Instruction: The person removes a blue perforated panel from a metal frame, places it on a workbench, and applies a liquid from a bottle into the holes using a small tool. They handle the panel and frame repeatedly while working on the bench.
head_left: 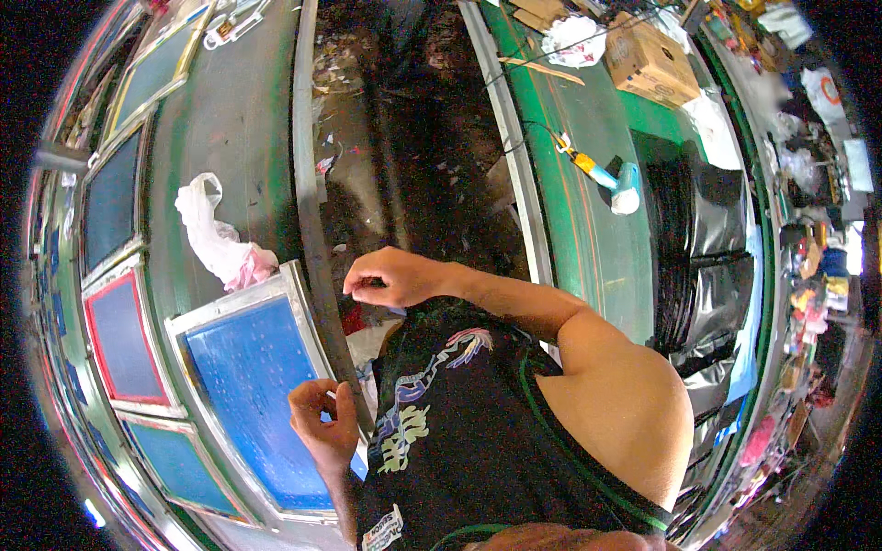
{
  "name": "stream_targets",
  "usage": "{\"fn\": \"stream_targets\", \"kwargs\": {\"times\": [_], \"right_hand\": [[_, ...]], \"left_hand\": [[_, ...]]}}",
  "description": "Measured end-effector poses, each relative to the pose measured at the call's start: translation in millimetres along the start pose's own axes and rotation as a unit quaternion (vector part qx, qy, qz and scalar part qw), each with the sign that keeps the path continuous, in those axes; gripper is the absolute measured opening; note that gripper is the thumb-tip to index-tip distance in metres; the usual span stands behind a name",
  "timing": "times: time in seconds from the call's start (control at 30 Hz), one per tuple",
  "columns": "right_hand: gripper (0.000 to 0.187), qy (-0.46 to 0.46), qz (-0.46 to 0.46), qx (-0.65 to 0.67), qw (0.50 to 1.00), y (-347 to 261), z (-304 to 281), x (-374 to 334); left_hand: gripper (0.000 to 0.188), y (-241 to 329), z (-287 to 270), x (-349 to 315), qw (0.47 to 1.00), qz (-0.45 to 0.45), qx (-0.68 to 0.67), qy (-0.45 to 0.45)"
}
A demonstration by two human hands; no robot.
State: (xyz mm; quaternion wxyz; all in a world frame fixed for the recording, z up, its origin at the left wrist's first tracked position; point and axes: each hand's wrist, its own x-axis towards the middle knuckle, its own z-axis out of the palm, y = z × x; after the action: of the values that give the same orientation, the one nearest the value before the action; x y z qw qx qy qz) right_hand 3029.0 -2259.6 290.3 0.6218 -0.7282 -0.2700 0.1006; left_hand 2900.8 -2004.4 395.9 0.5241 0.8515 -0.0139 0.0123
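Near the blue framed screen point(257, 395), the left hand point(326, 422) and right hand point(395, 278) are held empty, fingers point(306, 404) loosely half-curled.

The broad blue rectangular panel point(243, 386) has a smooth, slightly glossy face flecked with pale spots; its pale grey frame point(307, 317) looks like dull, scuffed metal. Beyond the panel, a crumpled white bag point(204, 230) of thin plastic shows a soft sheen against the matt, streaked dark-green tabletop point(248, 119). Right of the panel, the black sleeveless shirt point(496, 404) is matt cloth. Far right of it, layered black sheets point(717, 220) look like glossy, wrinkled plastic, and a brown box point(648, 60) is matt cardboard.
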Motion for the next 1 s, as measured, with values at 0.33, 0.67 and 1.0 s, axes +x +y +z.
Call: {"fn": "stream_targets", "kwargs": {"times": [0.33, 0.67, 1.0], "right_hand": [[0.022, 0.017, 0.076, -0.141, 0.987, 3.8, -27.2, -29.2], [0.015, 0.831, 0.209, 0.072, 0.51, 117.2, -218.7, -259.9], [0.006, 0.881, 0.073, 0.125, 0.451, 134.2, -231.6, -233.5]], "left_hand": [[0.029, -42.6, -16.7, 50.0, 0.969, 0.183, 0.076, -0.148], [0.026, -45.0, -1.0, 77.4, 0.976, 0.109, 0.061, -0.177], [0.029, -4.3, 64.3, 185.7, 0.939, 0.206, 0.132, -0.242]]}}
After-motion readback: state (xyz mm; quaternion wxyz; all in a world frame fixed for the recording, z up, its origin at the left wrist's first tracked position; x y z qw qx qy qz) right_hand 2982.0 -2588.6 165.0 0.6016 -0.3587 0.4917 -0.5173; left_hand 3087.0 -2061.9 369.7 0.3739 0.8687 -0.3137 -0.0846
